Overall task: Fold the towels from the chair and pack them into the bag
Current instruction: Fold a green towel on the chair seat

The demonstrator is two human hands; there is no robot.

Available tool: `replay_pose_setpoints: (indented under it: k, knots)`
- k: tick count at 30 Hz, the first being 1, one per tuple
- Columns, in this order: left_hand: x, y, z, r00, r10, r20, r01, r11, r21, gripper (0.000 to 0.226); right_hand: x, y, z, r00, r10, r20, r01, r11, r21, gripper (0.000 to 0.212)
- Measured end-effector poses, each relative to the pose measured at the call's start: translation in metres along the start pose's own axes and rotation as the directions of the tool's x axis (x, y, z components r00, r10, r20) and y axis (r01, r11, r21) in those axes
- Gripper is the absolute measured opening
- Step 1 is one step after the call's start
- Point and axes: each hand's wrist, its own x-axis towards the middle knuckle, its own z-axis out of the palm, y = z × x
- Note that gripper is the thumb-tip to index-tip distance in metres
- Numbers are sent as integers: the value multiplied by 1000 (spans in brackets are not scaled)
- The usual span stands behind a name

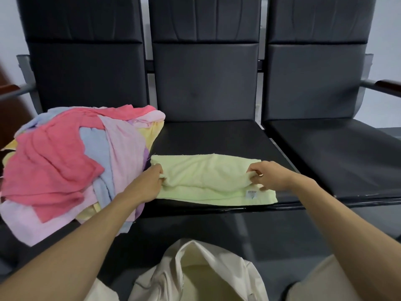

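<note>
**A:** Head view: where is the towel you are working on?

**B:** Your pale green towel [208,177] lies on the middle chair seat [217,135], at the centre of the frame, with its long side running left to right. An upper layer is doubled over and stops short of the near edge. That leaves a strip showing, with a small label [251,194] at its lower right.

**A:** How will it handle?

**B:** I judge it light, soft and limp, with no stiffness of its own. It will sag wherever you leave it unsupported, though the terry should not slip. Take it at both ends of the fold at once, so the layers stay aligned.

**A:** And your hands?

**B:** Your left hand [149,183] pinches the left end of the upper layer, fingers curled round bunched cloth. Your right hand [271,175] pinches the right end, thumb and fingers closed on a small roll of fabric. Neither hand is released, and both grasp the same towel.

**A:** What else matters?

**B:** The pile of unfolded towels [71,166], pink, blue, lilac and yellow, sits at the left of the frame, just beside the green towel's left end. The cream bag [195,272] stands open at the bottom centre, below the seat's front edge. As I read it, this fold is only partway done and the towel is not yet ready to pack.
</note>
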Motion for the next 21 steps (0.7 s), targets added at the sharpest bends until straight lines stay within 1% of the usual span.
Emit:
replay_pose_setpoints:
  k: [1,2,3,4,5,7,8,9,11,13,16,19,21]
  knots:
    - [2,-1,1,1000,-4,-20,4,1000,-6,11,1,-2,1,1000,-5,-1,5,1000,15,16]
    - [3,-1,1,999,-8,-46,7,1000,-25,8,3,-2,-1,999,-19,-27,18,1000,-13,17]
    - [3,0,1,997,-13,-79,9,998,-58,6,4,-3,-4,996,-40,-85,34,997,-67,18]
    - [3,2,-1,993,-20,-120,7,994,-105,6,6,-2,-7,983,-60,-171,42,993,-107,17]
    - [3,3,-4,985,-32,-167,5,987,-163,7,6,-1,-10,960,-71,-271,46,994,-95,15]
    - [2,5,-11,966,-66,-251,-10,957,-289,8,2,-1,-18,889,-77,-451,92,996,11,16]
    - [1,5,-14,959,-72,-275,-28,938,-345,7,-2,-1,-22,859,-85,-504,122,992,42,18]
    - [0,3,-17,956,-67,-285,-53,917,-396,5,-7,-1,-25,846,-91,-525,140,989,55,19]
    - [-3,-1,-19,961,-37,-274,-99,879,-467,7,-17,2,-27,867,-101,-489,148,987,58,18]
    - [-6,-5,-21,972,-15,-233,-100,875,-473,12,-27,8,-27,915,-113,-388,134,991,29,16]
    - [-14,-8,-23,987,0,-160,-66,911,-408,14,-38,15,-27,963,-145,-228,135,989,-61,18]
    - [-21,-11,-27,995,8,-100,-42,940,-339,11,-44,19,-28,990,-96,-105,88,993,-77,27]
    - [-24,-13,-29,999,29,-35,-39,948,-315,11,-44,21,-27,999,-51,-20,48,992,-119,27]
